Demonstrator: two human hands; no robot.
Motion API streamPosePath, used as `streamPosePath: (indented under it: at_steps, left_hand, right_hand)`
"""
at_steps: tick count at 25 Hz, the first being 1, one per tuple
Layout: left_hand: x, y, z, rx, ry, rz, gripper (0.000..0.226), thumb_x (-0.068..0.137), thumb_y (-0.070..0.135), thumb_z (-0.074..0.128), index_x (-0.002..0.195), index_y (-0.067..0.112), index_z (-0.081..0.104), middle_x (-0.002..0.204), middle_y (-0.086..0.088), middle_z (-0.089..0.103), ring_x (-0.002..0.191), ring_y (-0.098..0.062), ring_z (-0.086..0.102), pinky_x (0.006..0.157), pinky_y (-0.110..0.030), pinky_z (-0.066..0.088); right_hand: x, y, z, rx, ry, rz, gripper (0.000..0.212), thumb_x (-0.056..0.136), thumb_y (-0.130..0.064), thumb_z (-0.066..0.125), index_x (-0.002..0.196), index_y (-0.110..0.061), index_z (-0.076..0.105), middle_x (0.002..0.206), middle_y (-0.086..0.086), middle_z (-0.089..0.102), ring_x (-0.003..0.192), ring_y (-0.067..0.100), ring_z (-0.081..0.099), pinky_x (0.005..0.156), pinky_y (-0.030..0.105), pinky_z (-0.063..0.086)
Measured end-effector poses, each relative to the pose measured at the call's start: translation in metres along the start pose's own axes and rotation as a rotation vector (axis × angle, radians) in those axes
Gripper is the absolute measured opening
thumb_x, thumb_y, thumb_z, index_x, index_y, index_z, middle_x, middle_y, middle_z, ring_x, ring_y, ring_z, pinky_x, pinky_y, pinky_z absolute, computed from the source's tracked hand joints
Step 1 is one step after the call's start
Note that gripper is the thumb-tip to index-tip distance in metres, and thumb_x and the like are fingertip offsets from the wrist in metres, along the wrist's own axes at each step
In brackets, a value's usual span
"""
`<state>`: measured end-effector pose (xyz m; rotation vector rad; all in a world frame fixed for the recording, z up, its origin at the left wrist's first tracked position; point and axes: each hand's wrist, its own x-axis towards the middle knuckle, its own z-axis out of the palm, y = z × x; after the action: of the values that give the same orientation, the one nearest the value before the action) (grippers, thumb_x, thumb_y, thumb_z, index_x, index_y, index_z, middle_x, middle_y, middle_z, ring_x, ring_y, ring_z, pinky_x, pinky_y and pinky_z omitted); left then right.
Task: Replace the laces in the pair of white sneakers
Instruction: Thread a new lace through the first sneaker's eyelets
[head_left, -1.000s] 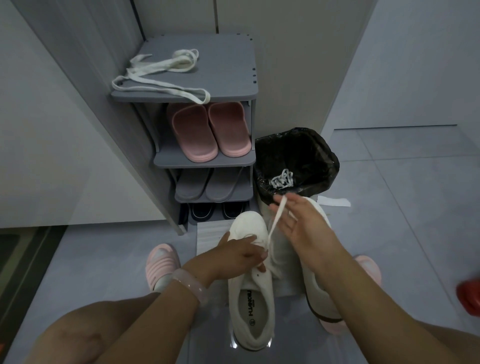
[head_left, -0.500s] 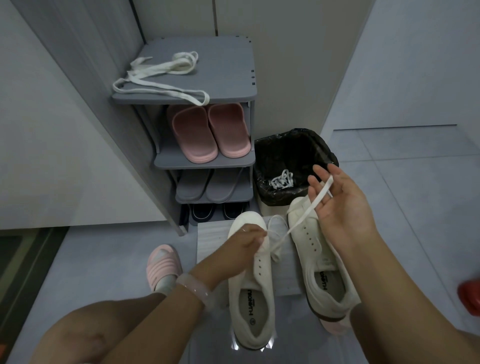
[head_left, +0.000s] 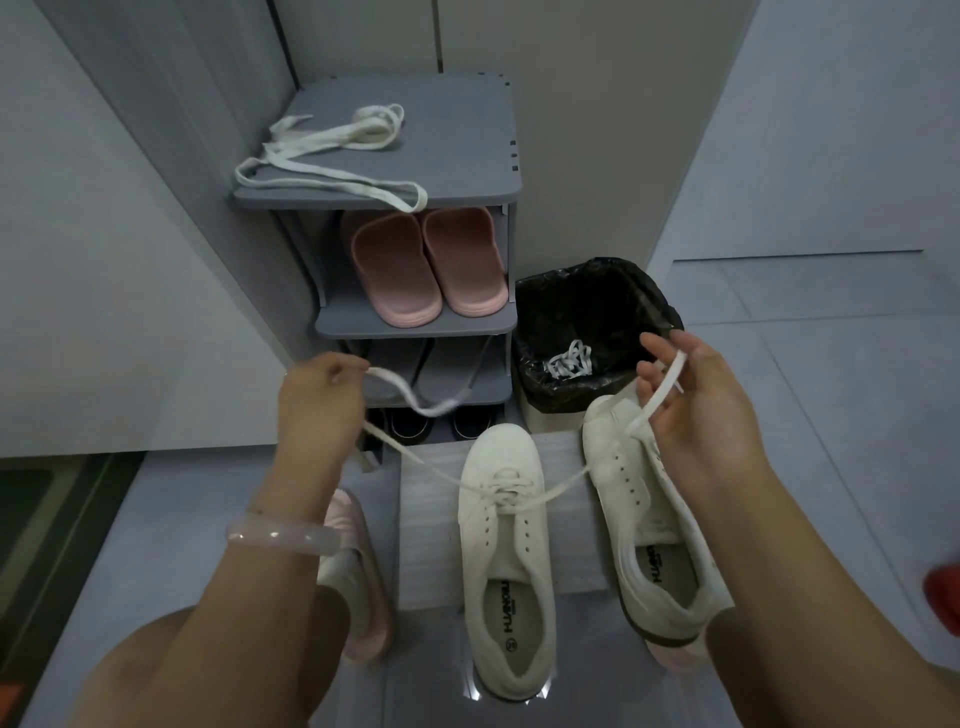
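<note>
Between my hands a white lace (head_left: 566, 480) runs through the lowest eyelets of the nearer sneaker (head_left: 506, 561), crossing over its tongue. My left hand (head_left: 317, 400) is curled tight, pinching one end of the lace up at the level of the rack; the loose tail droops from my fingers in a soft loop. My right hand (head_left: 696, 410) is raised with its palm turned toward me, fingers only half bent, and the other end of the lace lies across them, held between thumb and fingers. Both ends are pulled out to the sides, so the lace forms a shallow V down to the shoe.

Inside the nearer sneaker the insole reads "HUANQIU", and the same print shows in the second sneaker (head_left: 644, 525), which sits just to the right with bare eyelets and its heel on my foot.

Both shoes rest on a pale grey mat (head_left: 431, 545) on a grey tiled floor (head_left: 831, 415). Ahead stands a grey shoe rack (head_left: 467, 130) against the wall: other white laces (head_left: 332, 156) lie spread on its top shelf, pink slippers (head_left: 426, 265) on the next, grey ones below, dark shoes at the bottom. Beside the rack is a bin (head_left: 592, 322) with a black liner and a bundled lace (head_left: 569, 361) in it. A pink bangle (head_left: 283, 535) is on my left wrist.
</note>
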<state>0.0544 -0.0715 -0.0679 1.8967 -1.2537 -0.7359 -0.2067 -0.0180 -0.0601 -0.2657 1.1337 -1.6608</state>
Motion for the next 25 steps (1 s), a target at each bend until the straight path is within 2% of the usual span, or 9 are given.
streamPosePath:
  at_steps: [2, 4, 7, 9, 12, 18, 20, 22, 25]
  left_hand:
    - [-0.008, -0.005, 0.006, 0.327, -0.012, 0.156, 0.023, 0.087, 0.015, 0.054, 0.105, 0.012, 0.067, 0.127, -0.013, 0.053, 0.107, -0.030, 0.055, 0.094, -0.032, 0.045]
    - [-0.033, 0.001, 0.028, 0.237, -0.263, 0.309, 0.030, 0.088, 0.022, 0.055, 0.116, 0.012, 0.062, 0.132, -0.009, 0.049, 0.123, -0.025, 0.047, 0.100, -0.026, 0.037]
    - [-0.084, 0.022, 0.056, -0.170, -0.926, 0.225, 0.020, 0.094, 0.015, 0.051, 0.113, 0.021, 0.051, 0.110, 0.004, 0.058, 0.104, -0.002, 0.055, 0.083, -0.004, 0.041]
    - [-0.091, 0.022, 0.061, -0.266, -1.040, 0.181, 0.010, 0.095, 0.012, 0.049, 0.101, 0.017, 0.054, 0.092, -0.005, 0.062, 0.080, 0.002, 0.060, 0.075, -0.009, 0.046]
    - [-0.065, 0.016, 0.049, -0.157, -0.913, 0.151, 0.023, 0.095, 0.017, 0.048, 0.077, 0.021, 0.061, 0.069, -0.005, 0.062, 0.055, 0.005, 0.055, 0.064, -0.015, 0.043]
    - [-0.027, 0.004, 0.025, 0.240, -0.448, 0.275, 0.019, 0.092, 0.021, 0.053, 0.080, 0.018, 0.068, 0.075, 0.006, 0.047, 0.068, -0.011, 0.049, 0.067, -0.023, 0.043]
    - [-0.023, 0.002, 0.022, 0.267, -0.333, 0.241, 0.018, 0.093, 0.019, 0.053, 0.081, 0.017, 0.067, 0.071, 0.008, 0.047, 0.061, -0.008, 0.047, 0.062, -0.015, 0.041]
    - [-0.020, -0.001, 0.023, 0.134, -0.249, 0.084, 0.022, 0.093, 0.014, 0.051, 0.078, 0.011, 0.066, 0.061, 0.004, 0.053, 0.051, -0.006, 0.048, 0.049, -0.008, 0.038]
    - [-0.025, 0.005, 0.025, -0.412, -0.302, -0.292, 0.023, 0.097, 0.009, 0.042, 0.082, 0.007, 0.060, 0.055, -0.003, 0.062, 0.050, -0.010, 0.062, 0.049, -0.015, 0.049]
  right_hand:
    - [-0.009, 0.011, 0.008, -0.096, -0.039, 0.032, 0.018, 0.098, -0.008, 0.037, 0.098, -0.014, 0.055, 0.097, 0.005, 0.068, 0.067, 0.009, 0.065, 0.065, 0.019, 0.055]
    - [-0.022, 0.027, 0.019, -0.147, -0.131, 0.090, 0.021, 0.099, -0.004, 0.035, 0.099, -0.011, 0.055, 0.098, 0.005, 0.069, 0.074, 0.012, 0.067, 0.071, 0.020, 0.057]
    - [-0.035, 0.042, 0.033, -0.107, -0.254, 0.152, 0.020, 0.098, -0.003, 0.035, 0.097, -0.007, 0.055, 0.089, 0.003, 0.073, 0.073, 0.011, 0.070, 0.067, 0.019, 0.057]
    - [-0.032, 0.036, 0.035, -0.010, -0.259, 0.161, 0.019, 0.098, -0.006, 0.037, 0.093, -0.007, 0.055, 0.083, 0.002, 0.074, 0.068, 0.009, 0.069, 0.063, 0.018, 0.057]
    - [-0.013, 0.011, 0.023, 0.215, -0.147, 0.114, 0.020, 0.098, -0.009, 0.037, 0.091, -0.008, 0.055, 0.077, 0.005, 0.073, 0.063, 0.008, 0.068, 0.059, 0.017, 0.055]
    - [0.012, -0.011, -0.005, 0.261, 0.127, 0.012, 0.018, 0.099, -0.006, 0.036, 0.096, -0.011, 0.053, 0.068, 0.002, 0.068, 0.048, 0.003, 0.057, 0.050, 0.013, 0.047]
    - [0.011, -0.010, -0.007, 0.195, 0.173, -0.013, 0.017, 0.099, -0.004, 0.036, 0.101, -0.013, 0.050, 0.078, 0.004, 0.063, 0.045, 0.003, 0.052, 0.048, 0.012, 0.044]
    - [0.011, -0.011, -0.009, 0.171, 0.212, -0.055, 0.023, 0.097, 0.000, 0.036, 0.112, -0.015, 0.044, 0.084, 0.006, 0.062, 0.045, 0.003, 0.048, 0.047, 0.012, 0.042]
    - [0.014, -0.014, -0.011, 0.141, 0.227, -0.063, 0.020, 0.098, -0.002, 0.035, 0.114, -0.012, 0.042, 0.088, 0.008, 0.063, 0.041, 0.002, 0.044, 0.043, 0.011, 0.038]
